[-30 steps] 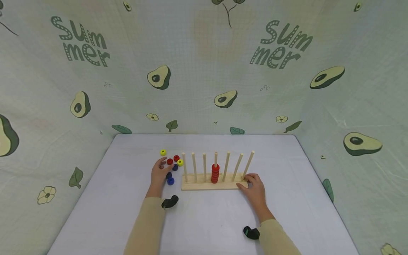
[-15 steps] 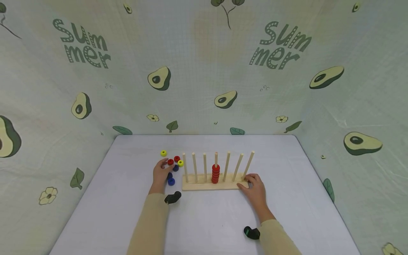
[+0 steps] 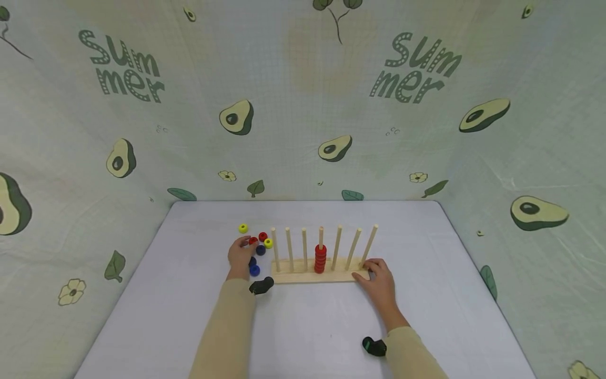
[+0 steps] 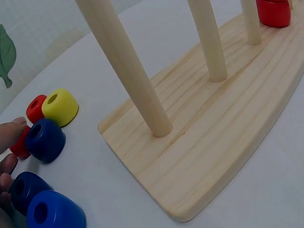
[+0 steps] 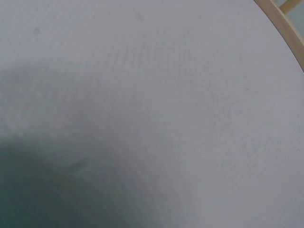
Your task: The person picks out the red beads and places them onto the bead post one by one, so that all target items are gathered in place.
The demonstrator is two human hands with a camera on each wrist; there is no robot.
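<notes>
At the left of the table, my left hand has thumb and fingertips closed around a red bead. In the left wrist view the thumb overlaps that red bead, with a dark blue bead right beside it. A wooden peg board with several upright pegs stands in the middle. One peg carries a stack of red beads; the others are bare. My right hand grips the board's right end, thumb at the front edge and fingers behind; this hand is not seen in the right wrist view.
Near the left hand lie a yellow bead, another red bead and a bright blue bead. A second yellow bead lies farther back. The white table meets a printed cloth backdrop.
The left thumb and fingers have drawn closer together around the red bead, and the left forearm has swung slightly right. The right hand stays on the peg board.
</notes>
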